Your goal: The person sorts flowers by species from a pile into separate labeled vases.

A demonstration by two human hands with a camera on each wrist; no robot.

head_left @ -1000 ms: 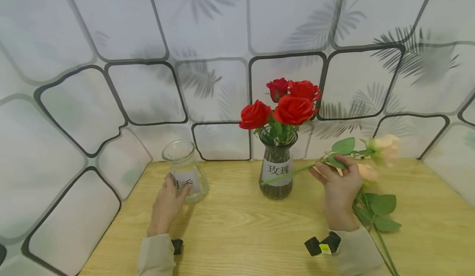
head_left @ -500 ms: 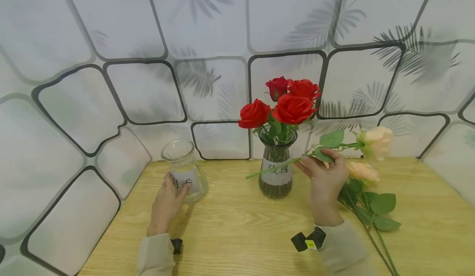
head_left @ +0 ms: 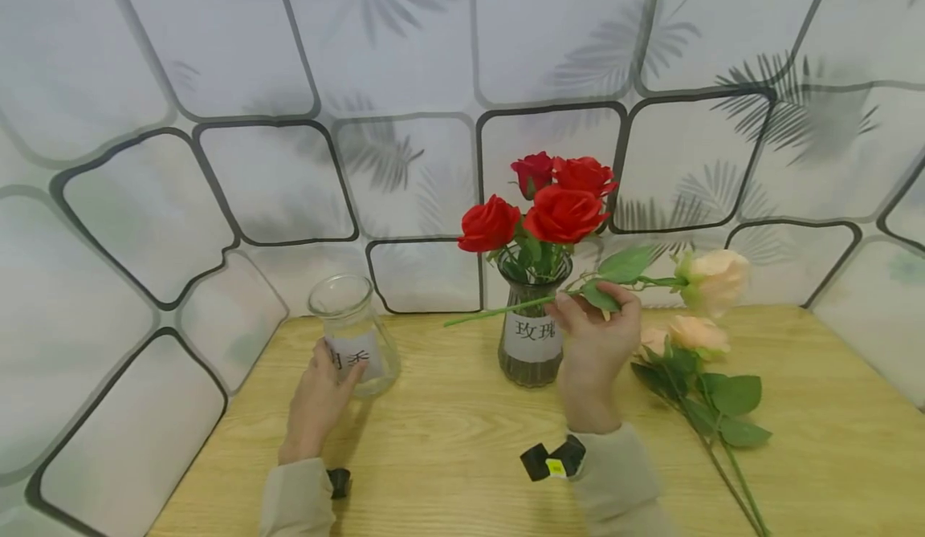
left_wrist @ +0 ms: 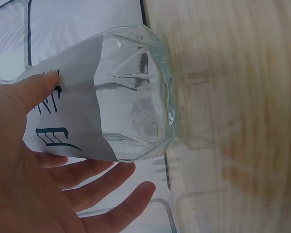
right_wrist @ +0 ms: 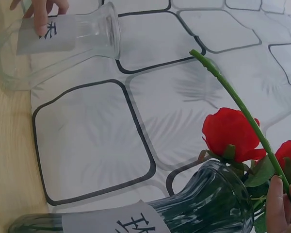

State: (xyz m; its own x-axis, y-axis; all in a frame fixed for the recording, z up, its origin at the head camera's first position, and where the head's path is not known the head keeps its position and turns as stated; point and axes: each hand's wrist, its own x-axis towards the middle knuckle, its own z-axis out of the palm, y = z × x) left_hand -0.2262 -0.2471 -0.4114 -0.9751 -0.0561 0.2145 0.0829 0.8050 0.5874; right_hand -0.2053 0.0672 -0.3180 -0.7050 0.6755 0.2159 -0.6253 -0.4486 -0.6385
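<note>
Right grip [head_left: 598, 348] pinches a leafy peach rose [head_left: 714, 278]; left grip [head_left: 318, 400] clasps a clear vase [head_left: 368, 340].

Sleeves, two: we record left sleeve [head_left: 298, 497] and right sleeve [head_left: 618, 485], plain pale beige, softly creased. Hands, two: left hand [head_left: 315, 404] and right hand [head_left: 594, 367], both bare. Wrist fittings: left, we see one small black piece [head_left: 339, 483]; right, angular black blocks [head_left: 535, 462] with a yellow label [head_left: 556, 467], marking illegible.

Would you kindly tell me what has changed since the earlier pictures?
The right hand has moved leftward with a peach rose, bringing its stem closer to the clear vase. The left hand still holds that vase; the dark vase and red roses stayed put.
</note>
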